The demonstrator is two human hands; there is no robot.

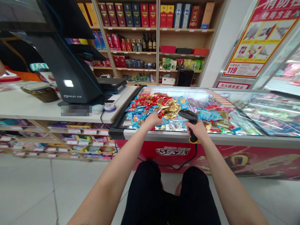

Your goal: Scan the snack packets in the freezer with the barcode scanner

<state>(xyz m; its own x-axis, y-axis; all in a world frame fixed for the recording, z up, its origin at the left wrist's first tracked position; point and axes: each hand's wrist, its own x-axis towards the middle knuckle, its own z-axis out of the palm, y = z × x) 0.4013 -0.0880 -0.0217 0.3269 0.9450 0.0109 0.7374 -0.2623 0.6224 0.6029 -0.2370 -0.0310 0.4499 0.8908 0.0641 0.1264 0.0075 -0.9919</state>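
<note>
My right hand [199, 129] is wrapped round the handle of a black barcode scanner [188, 115]. Its head points left over the glass, and a cable hangs from the handle. At the near edge of a heap of small snack packets [150, 101], my left hand [152, 120] has its fingers closed, with a bit of a red snack packet [160, 116] showing at the fingertips. Red, gold and blue wrappers make up the heap, on the glass top of a chest freezer [140, 135]. More packets [211, 115] lie to the right of the scanner.
A till [79, 75] stands on the white counter [100, 118] at left, beside a jar [44, 93] and two small round tins [109, 107]. Another person's dark clothing [16, 51] shows at far left. Shelves of boxes and bottles [150, 42] line the back. The scanner cable [174, 168] loops before the freezer.
</note>
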